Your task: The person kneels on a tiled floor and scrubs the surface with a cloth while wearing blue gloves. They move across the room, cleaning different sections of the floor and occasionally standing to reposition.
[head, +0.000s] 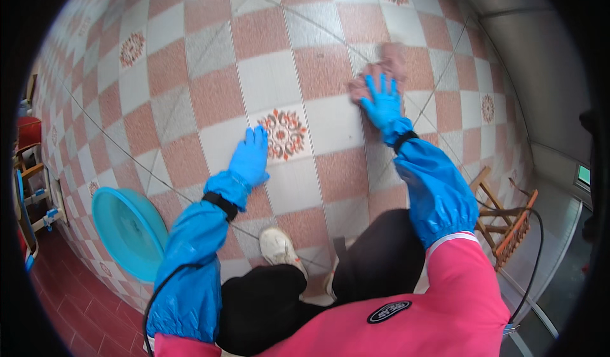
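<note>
My right hand (383,102), in a blue glove, bears down palm first on a crumpled pink cloth (376,78) and keeps it against the tiled floor. Its fingers are spread over the cloth, whose far end is blurred. My left hand (250,156), gloved in blue too, holds nothing. It is stretched out with its fingers nearly together, at the left edge of a floral tile motif (284,135). Whether it touches the floor I cannot tell. Blue waterproof sleeve covers with black bands reach up both forearms.
A turquoise plastic basin (102,214) stands at the left. At the right are a small wooden folding stool (505,223) and a pale wall panel (533,80). A white shoe (279,247) is below my left hand. Furniture (40,199) stands at the far left, beside dark red tiles (71,300).
</note>
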